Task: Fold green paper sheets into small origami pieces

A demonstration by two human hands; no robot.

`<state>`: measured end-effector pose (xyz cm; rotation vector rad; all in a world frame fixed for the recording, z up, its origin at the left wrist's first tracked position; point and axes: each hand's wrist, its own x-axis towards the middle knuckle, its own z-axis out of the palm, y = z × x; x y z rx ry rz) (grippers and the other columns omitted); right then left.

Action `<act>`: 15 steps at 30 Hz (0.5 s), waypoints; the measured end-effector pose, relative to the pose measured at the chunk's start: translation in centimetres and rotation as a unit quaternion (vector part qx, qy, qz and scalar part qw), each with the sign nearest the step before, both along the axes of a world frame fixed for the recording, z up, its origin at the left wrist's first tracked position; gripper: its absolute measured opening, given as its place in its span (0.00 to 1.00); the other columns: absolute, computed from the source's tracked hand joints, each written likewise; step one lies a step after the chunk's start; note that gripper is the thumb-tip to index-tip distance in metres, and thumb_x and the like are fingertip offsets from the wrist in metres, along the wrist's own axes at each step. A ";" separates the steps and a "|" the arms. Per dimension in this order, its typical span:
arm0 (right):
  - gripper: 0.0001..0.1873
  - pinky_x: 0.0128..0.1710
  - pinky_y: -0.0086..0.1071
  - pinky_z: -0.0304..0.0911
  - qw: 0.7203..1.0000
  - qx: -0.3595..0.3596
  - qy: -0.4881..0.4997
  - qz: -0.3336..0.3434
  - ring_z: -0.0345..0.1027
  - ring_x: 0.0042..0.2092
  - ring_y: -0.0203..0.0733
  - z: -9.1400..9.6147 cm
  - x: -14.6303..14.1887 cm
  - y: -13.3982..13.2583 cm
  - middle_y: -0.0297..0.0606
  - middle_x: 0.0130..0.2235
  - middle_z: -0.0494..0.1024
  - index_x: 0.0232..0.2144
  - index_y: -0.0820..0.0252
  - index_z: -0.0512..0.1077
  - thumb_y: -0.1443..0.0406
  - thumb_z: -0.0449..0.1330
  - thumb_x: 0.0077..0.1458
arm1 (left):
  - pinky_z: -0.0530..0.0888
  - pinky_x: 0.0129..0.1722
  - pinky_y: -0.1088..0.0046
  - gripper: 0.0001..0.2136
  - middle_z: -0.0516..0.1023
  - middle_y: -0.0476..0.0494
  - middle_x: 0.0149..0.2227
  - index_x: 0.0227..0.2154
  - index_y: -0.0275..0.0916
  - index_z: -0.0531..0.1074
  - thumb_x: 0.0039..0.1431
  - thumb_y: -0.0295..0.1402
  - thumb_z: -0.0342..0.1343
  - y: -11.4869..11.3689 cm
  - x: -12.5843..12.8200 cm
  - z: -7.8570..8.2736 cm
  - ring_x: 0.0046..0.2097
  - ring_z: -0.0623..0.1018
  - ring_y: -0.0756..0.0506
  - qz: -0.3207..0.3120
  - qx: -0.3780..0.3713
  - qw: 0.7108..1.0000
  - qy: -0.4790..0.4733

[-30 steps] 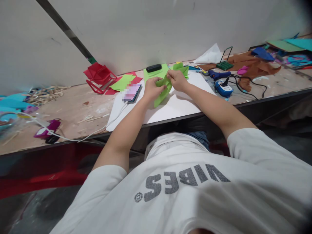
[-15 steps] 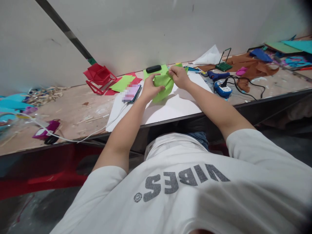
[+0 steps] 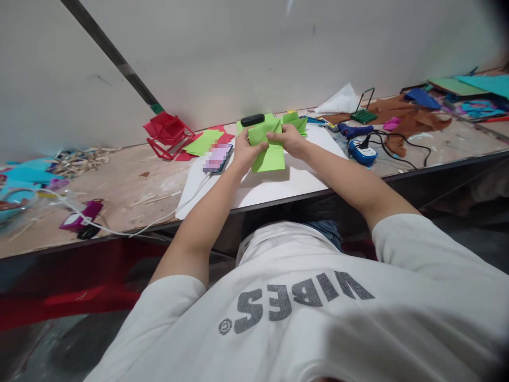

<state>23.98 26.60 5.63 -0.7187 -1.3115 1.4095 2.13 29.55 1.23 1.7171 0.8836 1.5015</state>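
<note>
A folded sheet of bright green paper (image 3: 269, 159) is held between both hands above the white board (image 3: 254, 195). My left hand (image 3: 245, 149) grips its left side, thumb across the front. On the right side my right hand (image 3: 289, 140) pinches it, with the thumb on the front face. Fingers behind the paper are hidden. Just beyond my right hand stands another folded green paper piece (image 3: 297, 122). A black oblong case (image 3: 252, 120) rests behind my left hand on flat green paper. Left of my left wrist lies a phone (image 3: 218, 158) with a white cable plugged in.
A red folded chair model (image 3: 168, 132) and green sheets (image 3: 204, 142) sit at the left. To the right are a blue glue gun (image 3: 355, 130), a blue power socket (image 3: 362, 153) with black cord, and a small green frame (image 3: 364, 114). Wooden sticks (image 3: 83, 160) lie far left.
The green paper has turned from a crumpled, tilted pose to a flatter one facing me, its lower flap hanging down. My right hand has moved lower on it. The view has shifted slightly.
</note>
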 end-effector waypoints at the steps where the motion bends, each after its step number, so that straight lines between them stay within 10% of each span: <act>1: 0.30 0.59 0.43 0.89 1.000 0.003 0.006 -0.004 0.90 0.47 0.46 -0.1 0.0 0.2 0.38 0.40 0.95 0.43 0.58 0.88 0.51 0.98 0.53 | 0.90 0.69 0.43 0.45 0.92 0.34 0.55 0.59 0.44 0.81 0.44 0.59 0.91 0.0 0.1 0.0 0.59 0.94 0.28 -0.005 -0.002 1.000 -0.004; 15: 0.34 0.36 0.30 0.73 0.989 0.055 -0.009 -0.136 0.70 0.33 0.35 0.0 1.8 3.8 0.28 0.29 0.78 0.29 0.52 0.73 0.51 0.93 0.63 | 0.86 0.76 0.32 0.37 0.93 0.31 0.58 0.58 0.43 0.82 0.44 0.43 0.86 -0.8 0.7 0.6 0.65 0.93 0.23 -0.004 -0.035 0.999 0.002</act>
